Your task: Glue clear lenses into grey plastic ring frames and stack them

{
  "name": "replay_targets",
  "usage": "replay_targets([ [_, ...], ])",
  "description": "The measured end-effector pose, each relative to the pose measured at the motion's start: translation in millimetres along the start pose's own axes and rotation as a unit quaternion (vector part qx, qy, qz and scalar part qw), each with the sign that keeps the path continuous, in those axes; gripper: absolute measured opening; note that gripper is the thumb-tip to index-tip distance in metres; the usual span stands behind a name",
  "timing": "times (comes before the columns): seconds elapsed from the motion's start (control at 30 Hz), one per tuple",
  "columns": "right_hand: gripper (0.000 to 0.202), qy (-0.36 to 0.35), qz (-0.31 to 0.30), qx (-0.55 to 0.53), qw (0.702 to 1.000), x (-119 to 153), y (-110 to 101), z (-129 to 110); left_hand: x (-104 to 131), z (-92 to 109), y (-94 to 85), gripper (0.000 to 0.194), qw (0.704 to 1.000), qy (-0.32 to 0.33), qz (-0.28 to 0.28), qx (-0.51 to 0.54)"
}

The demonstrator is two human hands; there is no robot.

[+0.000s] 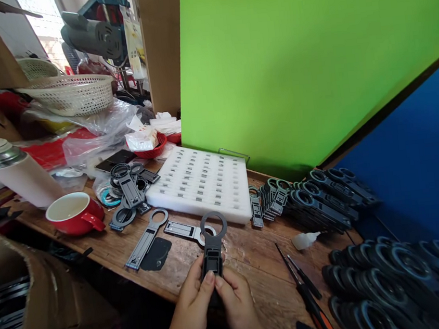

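Both my hands grip one dark grey ring-topped bracket (214,233) over the front edge of the wooden table. My left hand (196,295) closes on its lower left side, and my right hand (235,293) on the lower right, with both thumbs pressed on its front. The ring points up and away from me; the lower end is hidden by my fingers. Just behind it lies a silver-grey bracket with a white ring (183,230). To the left, another grey ring bracket (147,240) rests partly on a dark flat pad (157,254).
A white foam block (201,179) holds rows of small metal pieces. Stacked brackets (313,201) line the right side, near screwdrivers (305,291) and a small white bottle (305,240). At left are a red mug (74,214), a flask (20,175) and an open cardboard box (49,303).
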State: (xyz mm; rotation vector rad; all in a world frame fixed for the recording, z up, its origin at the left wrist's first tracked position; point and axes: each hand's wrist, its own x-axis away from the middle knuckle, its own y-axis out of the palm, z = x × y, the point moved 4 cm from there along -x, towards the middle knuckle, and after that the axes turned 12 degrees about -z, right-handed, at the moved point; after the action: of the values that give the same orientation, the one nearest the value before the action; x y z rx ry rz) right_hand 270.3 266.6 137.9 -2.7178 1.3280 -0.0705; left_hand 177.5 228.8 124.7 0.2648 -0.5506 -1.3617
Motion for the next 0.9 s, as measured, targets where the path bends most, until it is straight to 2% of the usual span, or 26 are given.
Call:
replay_targets([
  [0.1, 0.042, 0.008, -0.025, -0.022, 0.999, -2, 1, 3, 0, 3, -3.1, 0.06, 1.0, 0.0, 0.009, 0.009],
  [0.2, 0.046, 0.041, -0.09, -0.078, 0.992, -3, 2, 9, 0, 7, -1.5, 0.055, 0.99, -0.068, -0.027, 0.118],
  [0.27, 0.047, 0.058, -0.109, -0.064, 0.99, -3, 0, 14, 1, 10, -0.2, 0.051, 0.973, -0.112, -0.028, 0.201],
  [0.33, 0.043, 0.059, -0.073, -0.004, 0.996, -1, -5, 17, 0, 13, -1.1, 0.044, 0.965, -0.118, -0.002, 0.234],
  [0.4, 0.033, 0.038, -0.003, 0.055, 0.998, 3, -11, 17, -1, 15, -2.7, 0.037, 0.97, -0.1, 0.022, 0.221],
  [0.47, 0.025, 0.0, 0.039, 0.101, 0.994, 9, -13, 13, -3, 13, -2.5, 0.033, 0.976, -0.099, 0.024, 0.194],
  [0.53, 0.033, -0.036, 0.043, 0.148, 0.987, 14, -10, 8, -3, 6, -2.4, 0.029, 0.977, -0.121, 0.036, 0.169],
  [0.67, 0.043, -0.056, 0.041, 0.206, 0.976, 20, 3, 3, -2, -12, -4.6, 0.022, 0.971, -0.165, 0.113, 0.127],
  [0.83, 0.046, -0.088, 0.092, 0.27, 0.955, 23, 14, 0, -3, -21, -8.0, 0.026, 0.978, -0.138, 0.153, 0.043],
  [0.9, 0.047, -0.1, 0.106, 0.293, 0.945, 23, 13, -1, -2, -22, -8.3, 0.027, 0.98, -0.136, 0.144, 0.023],
])
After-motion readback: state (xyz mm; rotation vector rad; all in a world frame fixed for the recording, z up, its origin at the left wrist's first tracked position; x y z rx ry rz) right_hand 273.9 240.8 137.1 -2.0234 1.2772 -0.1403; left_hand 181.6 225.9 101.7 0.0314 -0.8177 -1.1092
